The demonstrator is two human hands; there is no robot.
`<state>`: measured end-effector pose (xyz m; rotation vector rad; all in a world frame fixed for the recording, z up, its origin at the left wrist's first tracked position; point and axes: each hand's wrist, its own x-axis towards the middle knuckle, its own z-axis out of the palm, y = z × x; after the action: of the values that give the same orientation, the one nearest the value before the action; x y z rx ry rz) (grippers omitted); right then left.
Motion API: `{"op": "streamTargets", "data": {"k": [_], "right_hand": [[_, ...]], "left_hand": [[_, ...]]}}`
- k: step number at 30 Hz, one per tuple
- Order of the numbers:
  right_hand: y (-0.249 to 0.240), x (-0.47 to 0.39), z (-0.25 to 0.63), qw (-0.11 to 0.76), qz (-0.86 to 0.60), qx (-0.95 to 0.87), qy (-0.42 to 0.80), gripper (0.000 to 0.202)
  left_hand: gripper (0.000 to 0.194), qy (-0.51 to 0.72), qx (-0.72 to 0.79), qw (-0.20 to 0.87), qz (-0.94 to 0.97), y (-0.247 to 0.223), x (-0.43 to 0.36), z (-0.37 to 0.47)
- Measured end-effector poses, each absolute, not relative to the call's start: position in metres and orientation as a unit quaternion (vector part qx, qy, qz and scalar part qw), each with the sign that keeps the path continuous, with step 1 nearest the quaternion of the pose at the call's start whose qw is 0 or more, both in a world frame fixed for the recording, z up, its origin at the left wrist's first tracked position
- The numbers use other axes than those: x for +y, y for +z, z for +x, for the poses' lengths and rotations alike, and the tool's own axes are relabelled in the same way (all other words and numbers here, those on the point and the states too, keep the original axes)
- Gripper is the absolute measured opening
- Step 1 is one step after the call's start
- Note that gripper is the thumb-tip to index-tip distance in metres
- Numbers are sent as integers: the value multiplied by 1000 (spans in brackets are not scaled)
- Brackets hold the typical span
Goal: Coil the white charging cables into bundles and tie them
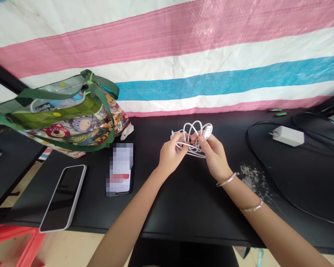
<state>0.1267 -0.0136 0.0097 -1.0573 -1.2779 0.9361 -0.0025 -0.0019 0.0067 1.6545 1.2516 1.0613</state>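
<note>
Two bare hands, close together, pinch a looped white cable point(193, 150) over a matte black table point(183, 211), right of a glossy, cartoon-printed bag point(78, 129). The left hand point(170, 154) grips the coils' left side; the right hand point(215, 155) has its thumb beside the boxy plug point(208, 131). Light, even pressure would probably keep the loops round, and holding the plug clear should avoid snags; the smooth, thin cord looks springy. Nearer the person than the bag lie slab-like phones point(63, 198); far right of it, a hard white charger point(288, 136); behind it, striped woven sheeting point(180, 59).
</note>
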Motion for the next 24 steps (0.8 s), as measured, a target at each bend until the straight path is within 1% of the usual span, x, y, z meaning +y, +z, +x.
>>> {"op": "streamTargets", "data": {"k": [10,20,24], "right_hand": [[10,-13,129,567,-466,-543,407,48],[7,-12,129,554,-464,-542,429,50],[5,-12,129,550,-466,-542,432,50]], "left_hand": [[32,416,471,404,665,3,-1,-4],[38,398,483,343,700,2,-1,-6],[41,392,484,341,704,3,-2,-7]]}}
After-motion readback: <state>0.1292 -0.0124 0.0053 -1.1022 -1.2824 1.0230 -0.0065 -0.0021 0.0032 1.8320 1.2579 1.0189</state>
